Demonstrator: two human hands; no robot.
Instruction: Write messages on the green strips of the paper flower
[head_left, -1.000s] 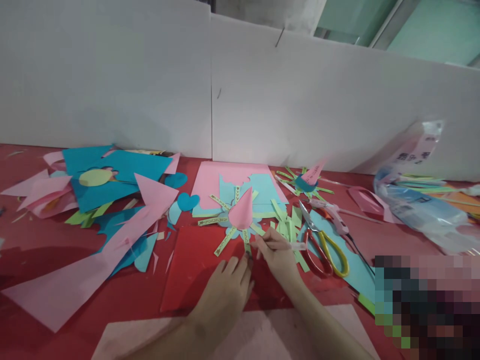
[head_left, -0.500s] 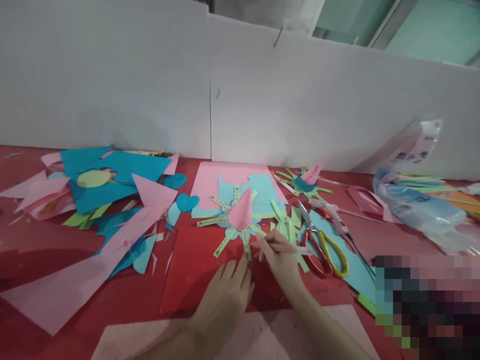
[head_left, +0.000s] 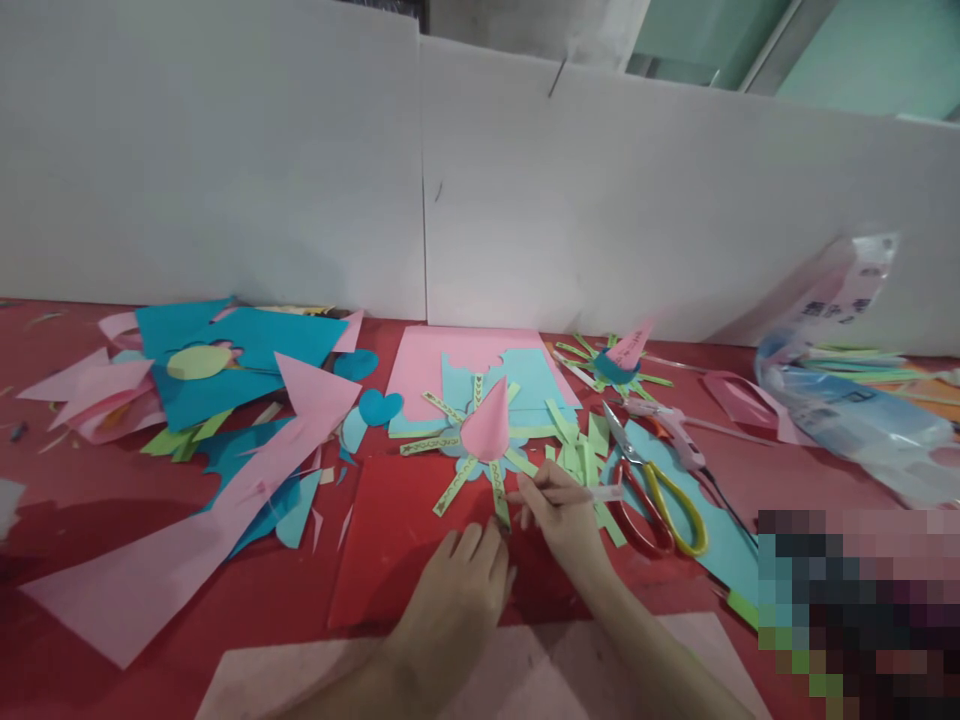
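A pink paper cone stands upright on a light-blue scalloped paper base. Pale-green paper strips with dark drawn marks fan out from it. My left hand is closed at the lower end of the front green paper strip, its fingertips pressed on that end; the thumb is mostly hidden. In a writing grip, my right hand holds a pen, with the tip at the same strip. Beneath both hands is a bright red sheet.
Scissors with red and yellow handles lie to the right, beside a pink glue gun. A similar finished-looking cone piece stands behind. Pink and blue paper scraps cover the left; a plastic bag lies far right. A white board closes the back.
The whole view has shifted slightly, so things appear a little further right. Both hands keep their places at the front strip, the pen tip still on it.
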